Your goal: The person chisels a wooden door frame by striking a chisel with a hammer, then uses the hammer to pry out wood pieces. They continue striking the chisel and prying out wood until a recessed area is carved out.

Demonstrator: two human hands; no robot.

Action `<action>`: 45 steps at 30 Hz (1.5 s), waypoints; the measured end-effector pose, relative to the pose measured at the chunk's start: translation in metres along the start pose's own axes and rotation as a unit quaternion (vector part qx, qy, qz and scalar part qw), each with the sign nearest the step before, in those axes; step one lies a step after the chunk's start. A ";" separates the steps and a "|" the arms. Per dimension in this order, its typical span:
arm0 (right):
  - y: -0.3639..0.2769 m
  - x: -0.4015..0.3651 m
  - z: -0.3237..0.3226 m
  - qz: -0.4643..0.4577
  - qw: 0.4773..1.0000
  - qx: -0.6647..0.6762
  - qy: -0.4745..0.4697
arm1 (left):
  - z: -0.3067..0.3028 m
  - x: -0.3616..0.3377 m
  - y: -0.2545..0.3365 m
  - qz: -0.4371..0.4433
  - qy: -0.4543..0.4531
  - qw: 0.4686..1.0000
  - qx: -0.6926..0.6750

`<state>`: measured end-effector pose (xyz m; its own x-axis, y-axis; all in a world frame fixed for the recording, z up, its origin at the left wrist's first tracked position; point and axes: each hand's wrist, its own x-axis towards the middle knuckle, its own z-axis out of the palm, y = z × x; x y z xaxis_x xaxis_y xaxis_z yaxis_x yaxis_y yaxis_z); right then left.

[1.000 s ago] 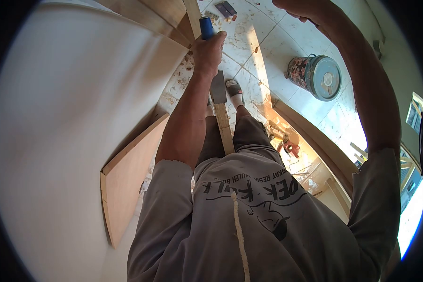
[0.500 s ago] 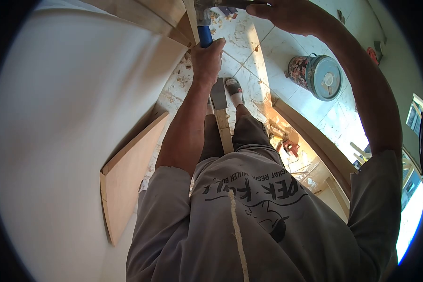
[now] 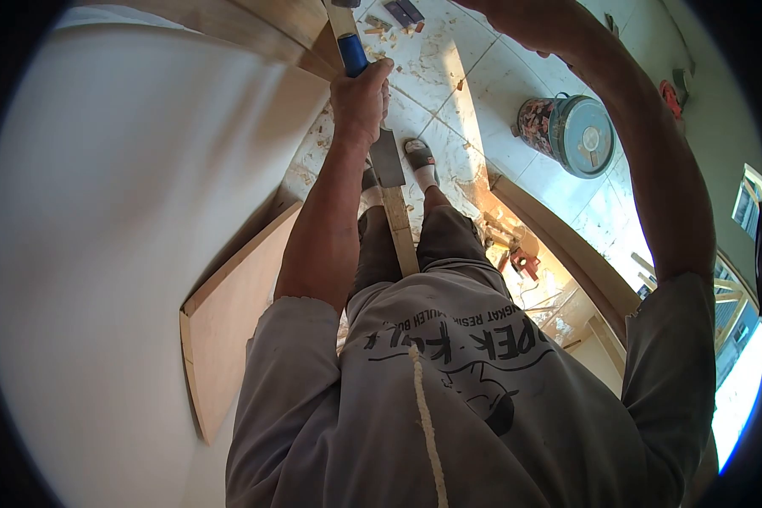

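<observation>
Gripped blue-handled hammer (image 3: 352,54) in closed left hand (image 3: 360,106), high against wooden frame (image 3: 271,21) over littered tiled floor (image 3: 483,93). Held right hand (image 3: 533,21) up nearby, fingers cropped, grip impossible to tell. Seemingly mid-hammering; called next for steady aim.

White panel (image 3: 127,212) hard by the left hand (image 3: 360,97), timber frame (image 3: 271,21) ahead, open tiled floor (image 3: 449,93) rightward, paint tin (image 3: 571,135) beyond

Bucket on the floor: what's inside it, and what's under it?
A closed lid covers the bucket, so its contents are hidden. Under it lies white tiled floor, littered with wood chips.
</observation>
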<state>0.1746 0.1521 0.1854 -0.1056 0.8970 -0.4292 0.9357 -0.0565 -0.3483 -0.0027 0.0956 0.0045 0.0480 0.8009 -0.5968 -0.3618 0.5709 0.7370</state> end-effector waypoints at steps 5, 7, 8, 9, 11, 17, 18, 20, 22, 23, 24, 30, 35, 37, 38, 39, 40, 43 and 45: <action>-0.009 -0.009 -0.017 0.029 0.999 0.038 -0.004 | 0.001 0.000 -0.004 -0.013 0.000 1.000 0.014; -0.010 -0.010 -0.024 0.058 0.994 0.084 -0.037 | 0.004 -0.001 -0.006 -0.003 0.013 0.999 0.031; -0.008 -0.008 -0.020 0.050 0.996 0.070 -0.018 | 0.004 -0.001 -0.007 -0.006 0.012 0.999 0.031; -0.005 -0.005 -0.016 0.041 0.997 0.058 0.001 | 0.003 -0.001 -0.009 -0.001 0.009 1.000 0.029; 0.008 -0.002 -0.005 -0.012 0.999 0.014 -0.027 | 0.002 -0.001 -0.009 0.007 0.006 1.000 0.026; 0.004 -0.002 -0.006 -0.022 0.999 -0.026 -0.039 | 0.002 -0.003 -0.008 0.004 0.017 1.000 0.017; -0.001 -0.003 -0.013 0.003 1.000 0.007 -0.008 | 0.002 -0.001 -0.009 0.002 0.012 1.000 0.024; -0.009 -0.002 -0.022 0.043 0.995 0.086 -0.014 | 0.003 0.000 -0.011 0.000 0.005 1.000 0.030; 0.009 0.021 0.000 -0.021 1.000 0.002 -0.005 | 0.001 0.001 -0.009 -0.024 0.001 0.999 0.028; 0.003 0.019 0.005 -0.081 0.993 -0.079 -0.019 | 0.001 0.001 -0.011 -0.024 0.001 0.999 0.030; 0.001 0.008 -0.001 -0.067 0.986 -0.117 -0.094 | 0.002 0.001 -0.014 -0.009 0.004 0.999 0.035; -0.008 0.011 -0.026 -0.005 0.999 0.019 -0.033 | -0.001 -0.004 -0.017 0.004 0.015 0.999 0.037; 0.023 0.025 0.011 -0.115 0.990 -0.059 0.048 | -0.001 -0.002 -0.020 0.015 0.028 0.999 0.036; 0.002 -0.003 0.003 -0.055 0.992 -0.077 -0.089 | -0.002 -0.001 -0.023 0.028 0.029 0.998 0.046; 0.005 0.000 0.000 -0.055 0.992 -0.067 -0.089 | 0.000 -0.002 -0.020 0.029 0.028 0.998 0.046; 0.007 0.003 -0.004 -0.055 0.993 -0.058 -0.088 | 0.002 -0.004 -0.019 0.032 0.032 0.998 0.045; 0.009 0.005 -0.007 -0.038 0.998 -0.047 -0.035 | 0.003 -0.007 -0.018 0.033 0.037 0.998 0.046; -0.004 0.006 -0.026 0.029 0.996 0.073 0.040 | 0.001 -0.004 -0.020 0.030 0.028 0.998 0.048; -0.007 0.004 -0.032 0.032 0.996 0.084 0.006 | 0.001 0.001 -0.020 0.028 0.024 0.998 0.049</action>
<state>0.1790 0.1703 0.2130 -0.0424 0.8942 -0.4457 0.8704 -0.1860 -0.4559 0.0060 0.0854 -0.0104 -0.0153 0.8241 -0.5662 -0.2703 0.5418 0.7959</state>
